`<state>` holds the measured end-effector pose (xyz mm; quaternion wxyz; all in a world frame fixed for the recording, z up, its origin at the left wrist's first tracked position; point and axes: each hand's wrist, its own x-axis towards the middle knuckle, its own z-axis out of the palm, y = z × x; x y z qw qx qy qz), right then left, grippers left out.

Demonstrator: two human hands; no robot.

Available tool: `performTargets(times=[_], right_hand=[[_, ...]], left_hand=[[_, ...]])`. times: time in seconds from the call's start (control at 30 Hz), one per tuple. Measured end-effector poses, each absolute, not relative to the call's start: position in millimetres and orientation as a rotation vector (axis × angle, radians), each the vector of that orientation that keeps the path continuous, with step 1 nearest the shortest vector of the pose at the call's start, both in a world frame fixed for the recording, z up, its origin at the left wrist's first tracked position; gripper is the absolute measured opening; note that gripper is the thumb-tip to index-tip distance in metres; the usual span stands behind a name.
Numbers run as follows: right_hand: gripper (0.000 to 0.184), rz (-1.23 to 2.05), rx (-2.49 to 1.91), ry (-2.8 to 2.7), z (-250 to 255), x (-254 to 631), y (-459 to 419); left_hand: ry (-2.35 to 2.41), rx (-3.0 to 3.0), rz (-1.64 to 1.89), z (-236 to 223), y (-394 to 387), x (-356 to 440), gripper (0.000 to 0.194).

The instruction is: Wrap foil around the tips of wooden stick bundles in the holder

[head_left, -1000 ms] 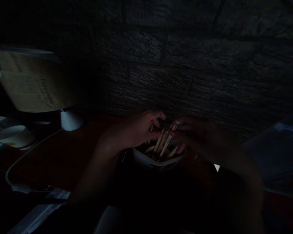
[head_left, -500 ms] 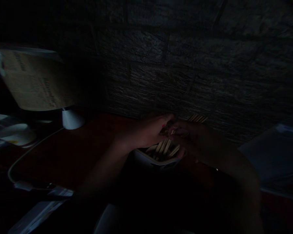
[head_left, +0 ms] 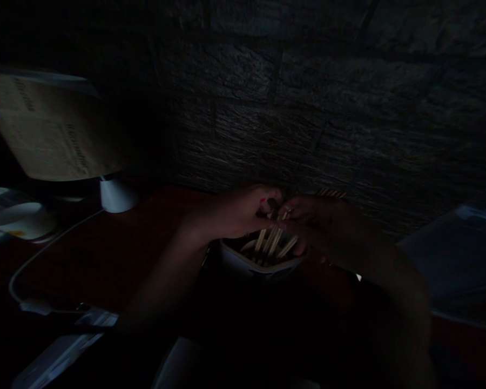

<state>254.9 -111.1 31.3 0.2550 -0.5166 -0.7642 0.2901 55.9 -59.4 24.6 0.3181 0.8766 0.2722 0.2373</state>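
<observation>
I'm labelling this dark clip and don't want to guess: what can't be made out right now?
All in the head view:
Exactly what the left hand and right hand grip: overlap and darkness hide it.
Upper parts of some sticks in the container: behind the hands.
The container's far rim: also behind the hands.
Lower ends of the far sticks: blocked by the right hand.
Lampshade: cut off by the left edge; its print is blurred.
</observation>
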Motion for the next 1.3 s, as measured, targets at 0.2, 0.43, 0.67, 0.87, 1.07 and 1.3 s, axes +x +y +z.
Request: performTargets(times=[0.2,0.43,0.67,0.87,1.07,1.3], right_hand=[[0.015,0.727,-1.352,-2.105,31,255,-110],[0.017,0.787,-1.388,-2.104,29,258,-109],[0.015,0.495,-1.373,-2.168,30,261,-110],[0.012,0.421,-1.315,-2.191,38,258,-111],[0.014,0.724,-1.187,-2.176,32,251,-107],[0.015,0.687,-1.158,-2.106,29,252,-104]], left_hand=[[0.724,2.267,0.639,22,-55,59,0.018],[0.652,2.262,0.644,16,-52,66,0.011],[0.608,2.236,0.636,15,-51,70,0.013],[0.632,2.204,0.608,21,-51,61,0.017],[0.588,2.138,0.561,28,-50,46,0.017],[0.633,2.19,0.57,27,-48,43,0.018]])
